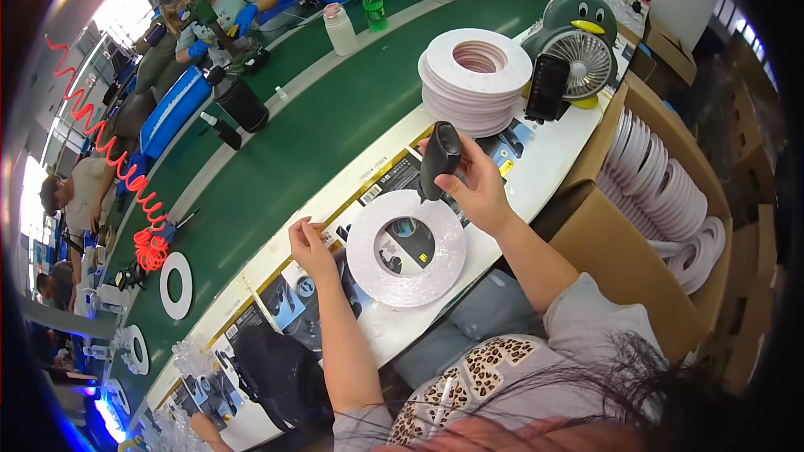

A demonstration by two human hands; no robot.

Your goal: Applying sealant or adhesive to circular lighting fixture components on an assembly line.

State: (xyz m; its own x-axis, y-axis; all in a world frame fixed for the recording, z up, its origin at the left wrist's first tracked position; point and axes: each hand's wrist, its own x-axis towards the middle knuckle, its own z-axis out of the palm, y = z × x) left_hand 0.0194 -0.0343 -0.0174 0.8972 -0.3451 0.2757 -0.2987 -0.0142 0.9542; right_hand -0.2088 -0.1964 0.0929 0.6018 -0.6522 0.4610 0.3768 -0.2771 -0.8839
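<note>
there's a green penguin-faced fan [584, 59] on the right with a dark phone [546, 88] standing in front of it lol. across the belt [331, 109], a whitish bottle [340, 31] beside a green bottle [374, 10], a black bottle [239, 100] near a blue tray [173, 114], and a red coiled hose [151, 249] far left.

Bright, cool light fills the workshop, strongest at the far left, where the window [124, 13] burns out to blank white. At the near left a blue-white lamp [109, 420] flares, tinting the rim violet. Small glints speckle the glossy white ring [363, 253], while the space right of the cardboard box [615, 259] sinks into dimness. Fisheye distortion bows the green conveyor belt [335, 109], and black vignetting closes the corners. The seated worker [88, 188] at the left looks soft, and loose hair [662, 385] at the near right blurs
</note>
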